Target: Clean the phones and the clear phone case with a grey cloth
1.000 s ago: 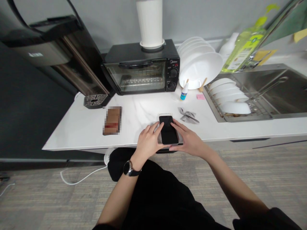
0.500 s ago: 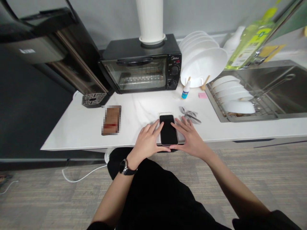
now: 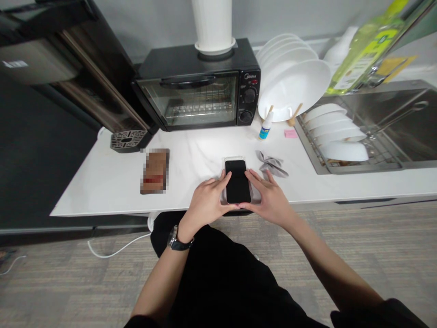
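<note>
A black-screened smartphone (image 3: 238,182) lies face up at the counter's front edge. Beneath it, a pale, clear-looking rim (image 3: 234,158) shows past its top edge; I cannot tell what that piece is. My left hand (image 3: 207,200) grips the phone's left side, index finger along the edge and thumb at the bottom. On the opposite side my right hand (image 3: 269,198) holds the right edge, its thumb meeting the other at the lower edge. A crumpled grey cloth (image 3: 272,163) rests just beyond my right fingers.
A brown pixelated item (image 3: 155,172) lies at left, near a drink dispenser (image 3: 128,139). Behind stand a toaster oven (image 3: 198,100), a small white bottle (image 3: 265,126) and upright plates (image 3: 295,86). A pink block (image 3: 291,133) sits near the sink (image 3: 392,169), which holds stacked bowls (image 3: 344,150).
The fingers of both hands have drawn in closer around the phone's sides, with the right fingers less spread. The view has shifted slightly; the phone stays at the counter edge.
</note>
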A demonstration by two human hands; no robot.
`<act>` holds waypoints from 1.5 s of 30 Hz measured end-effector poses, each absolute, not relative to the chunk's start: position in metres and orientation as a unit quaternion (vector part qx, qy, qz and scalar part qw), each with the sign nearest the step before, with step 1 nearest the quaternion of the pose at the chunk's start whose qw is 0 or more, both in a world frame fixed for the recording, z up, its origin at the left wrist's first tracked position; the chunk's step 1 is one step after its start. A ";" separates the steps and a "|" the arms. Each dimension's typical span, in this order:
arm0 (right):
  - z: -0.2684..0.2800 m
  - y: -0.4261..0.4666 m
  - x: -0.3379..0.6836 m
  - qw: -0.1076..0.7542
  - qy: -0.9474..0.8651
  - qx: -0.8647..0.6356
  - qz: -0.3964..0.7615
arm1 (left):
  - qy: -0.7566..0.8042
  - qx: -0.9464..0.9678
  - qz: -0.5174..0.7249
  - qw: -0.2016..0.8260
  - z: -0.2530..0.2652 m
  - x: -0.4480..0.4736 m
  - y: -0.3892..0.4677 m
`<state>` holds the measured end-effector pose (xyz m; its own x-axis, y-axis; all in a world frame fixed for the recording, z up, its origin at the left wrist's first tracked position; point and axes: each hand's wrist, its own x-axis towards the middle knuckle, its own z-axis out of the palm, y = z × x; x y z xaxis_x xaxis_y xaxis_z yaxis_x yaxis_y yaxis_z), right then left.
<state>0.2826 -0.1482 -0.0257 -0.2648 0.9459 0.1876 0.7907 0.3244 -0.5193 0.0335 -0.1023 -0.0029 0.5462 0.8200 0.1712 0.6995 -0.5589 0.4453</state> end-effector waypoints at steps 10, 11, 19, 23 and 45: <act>-0.023 -0.154 0.284 0.243 -0.788 -0.535 0.183 | 0.469 0.839 0.226 0.156 -0.017 0.036 -0.117; -0.023 -0.156 0.283 0.239 -0.788 -0.536 0.185 | 0.475 0.837 0.224 0.156 -0.017 0.036 -0.119; -0.035 -0.159 0.268 0.238 -0.760 -0.578 0.178 | 0.495 0.831 0.216 0.133 -0.017 0.040 -0.121; -0.033 -0.162 0.263 0.235 -0.757 -0.589 0.157 | 0.486 0.845 0.194 0.111 -0.016 0.038 -0.119; -0.047 -0.142 0.275 0.331 -0.751 -0.552 0.149 | 0.464 0.852 0.163 0.180 0.009 0.025 -0.093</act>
<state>0.2751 -0.1419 -0.0472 -0.1718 0.9274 0.3322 0.7303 0.3462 -0.5889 0.0251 -0.0933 0.0089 0.5169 0.8488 0.1114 0.7314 -0.5055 0.4577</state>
